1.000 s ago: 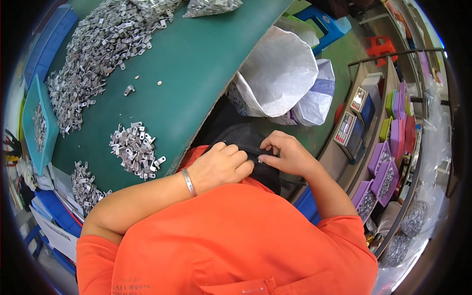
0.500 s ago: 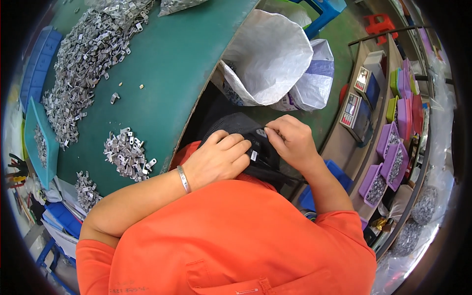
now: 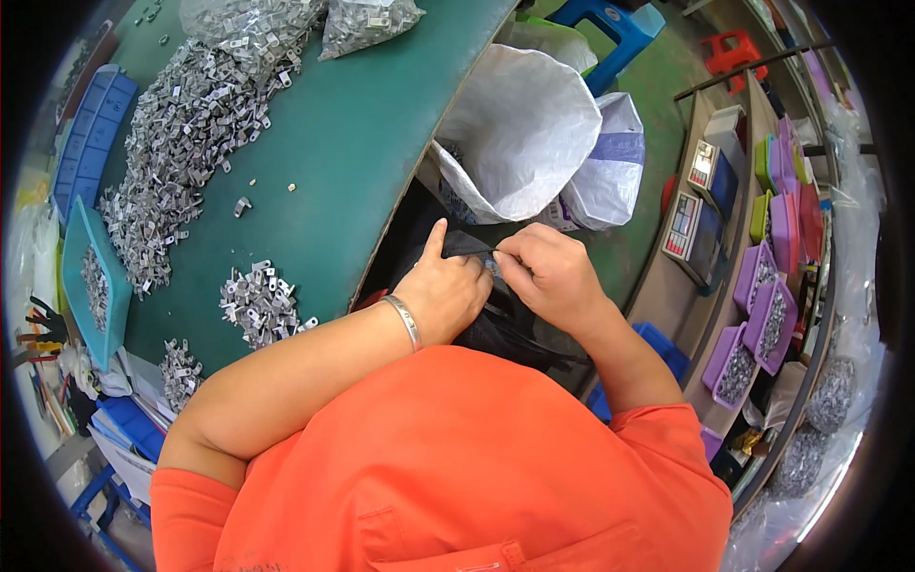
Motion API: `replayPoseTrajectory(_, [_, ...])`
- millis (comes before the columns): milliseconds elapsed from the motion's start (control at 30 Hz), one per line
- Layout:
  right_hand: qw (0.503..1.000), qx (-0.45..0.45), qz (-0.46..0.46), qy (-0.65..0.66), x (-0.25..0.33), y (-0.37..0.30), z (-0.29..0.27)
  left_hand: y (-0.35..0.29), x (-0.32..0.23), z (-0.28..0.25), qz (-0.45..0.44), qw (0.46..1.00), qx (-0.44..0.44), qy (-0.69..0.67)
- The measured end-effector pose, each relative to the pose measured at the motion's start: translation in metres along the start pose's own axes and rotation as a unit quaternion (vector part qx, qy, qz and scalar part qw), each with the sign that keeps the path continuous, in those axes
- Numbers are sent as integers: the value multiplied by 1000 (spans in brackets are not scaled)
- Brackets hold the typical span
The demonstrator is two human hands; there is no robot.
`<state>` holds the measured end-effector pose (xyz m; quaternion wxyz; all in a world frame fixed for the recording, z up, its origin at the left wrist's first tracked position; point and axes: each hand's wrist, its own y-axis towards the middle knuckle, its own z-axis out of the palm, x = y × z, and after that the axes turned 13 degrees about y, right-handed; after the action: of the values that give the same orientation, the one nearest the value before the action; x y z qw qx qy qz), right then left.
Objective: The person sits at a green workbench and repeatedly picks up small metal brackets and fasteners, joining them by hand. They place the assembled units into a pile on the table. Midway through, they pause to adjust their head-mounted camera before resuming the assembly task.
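A black fabric item with a thin strap-like edge, possibly a bag (image 3: 500,324), sits at my lap beside the table edge. My right hand (image 3: 553,275) pinches its upper edge between thumb and fingers. Across from it, my left hand (image 3: 440,296) lies against the fabric, index finger stretched up and the other fingers bent over the cloth. The left fingertips are partly hidden by the fabric, and the item's lower part is dark and hard to make out.
On the green table (image 3: 334,181) are a large heap of small metal clips (image 3: 186,143), a smaller pile (image 3: 262,305) and a teal tray (image 3: 100,286). White woven sacks (image 3: 534,124) stand beyond the table. Purple bins (image 3: 767,324) and scales (image 3: 681,229) line the right-hand bench.
My left hand has shifted from flat over the black item to its edge, with the index finger raised. My right hand moved slightly left, still pinching. The view has shifted slightly.
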<state>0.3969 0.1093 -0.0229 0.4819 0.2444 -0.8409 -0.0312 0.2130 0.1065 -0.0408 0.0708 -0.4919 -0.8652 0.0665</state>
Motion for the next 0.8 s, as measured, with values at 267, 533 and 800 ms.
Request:
replayPoseTrajectory(267, [1000, 11, 15, -24, -7, -2, 2, 0, 10, -11, 36, 995, 71, -52])
replayPoseTrajectory(533, [996, -14, -14, -86, -8, 0, 4, -6, 4, -12, 59, 991, 113, -36])
replayPoseTrajectory(800, [987, -13, -100, -124, 8, 3, 3, -43, -12, 2, 9, 996, -36, 85])
